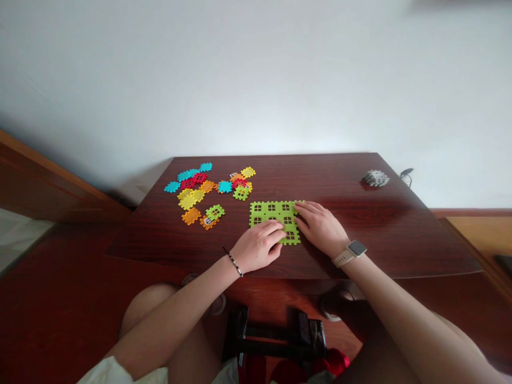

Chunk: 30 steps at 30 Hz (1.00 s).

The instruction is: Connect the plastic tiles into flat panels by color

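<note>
A flat green panel of interlocking toothed-edge building pieces with window cut-outs lies on the table in front of me. My left hand rests over its lower left part, fingers lying together on the surface and hiding some windows. At the panel's right edge, my right hand touches it with outstretched fingertips, slightly apart. A loose green window piece lies just beyond the panel's upper left corner. Another green window piece sits partly over an orange piece to the left.
Blue pieces, red pieces and yellow pieces are scattered on the left of the dark wooden table. A grey-white stack stands at the far right. A pale wall rises behind the table.
</note>
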### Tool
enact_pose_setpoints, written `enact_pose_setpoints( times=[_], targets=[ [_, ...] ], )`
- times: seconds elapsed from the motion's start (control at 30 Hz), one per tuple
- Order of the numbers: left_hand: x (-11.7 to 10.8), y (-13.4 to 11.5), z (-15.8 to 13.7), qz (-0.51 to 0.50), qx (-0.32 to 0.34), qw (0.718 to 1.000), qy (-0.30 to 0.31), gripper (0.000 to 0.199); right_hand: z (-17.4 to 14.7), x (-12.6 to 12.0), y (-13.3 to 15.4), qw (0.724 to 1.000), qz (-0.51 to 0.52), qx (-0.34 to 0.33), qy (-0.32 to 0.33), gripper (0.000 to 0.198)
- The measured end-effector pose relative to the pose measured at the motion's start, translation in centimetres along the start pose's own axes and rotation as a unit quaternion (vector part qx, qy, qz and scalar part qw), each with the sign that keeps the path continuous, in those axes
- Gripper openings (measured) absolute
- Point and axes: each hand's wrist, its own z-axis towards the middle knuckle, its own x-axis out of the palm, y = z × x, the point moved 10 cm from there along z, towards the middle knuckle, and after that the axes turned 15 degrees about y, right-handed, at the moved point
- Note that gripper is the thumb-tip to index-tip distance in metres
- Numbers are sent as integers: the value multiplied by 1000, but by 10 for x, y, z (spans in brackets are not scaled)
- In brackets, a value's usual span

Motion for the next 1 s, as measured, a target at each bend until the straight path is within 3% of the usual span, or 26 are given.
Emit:
enact_pose_setpoints(
  times=[1.0],
  targets=[
    [0, 2, -1, 3, -8, 1000, -7, 22, 3, 9, 6, 1000, -7, -2, -17, 42]
  ],
)
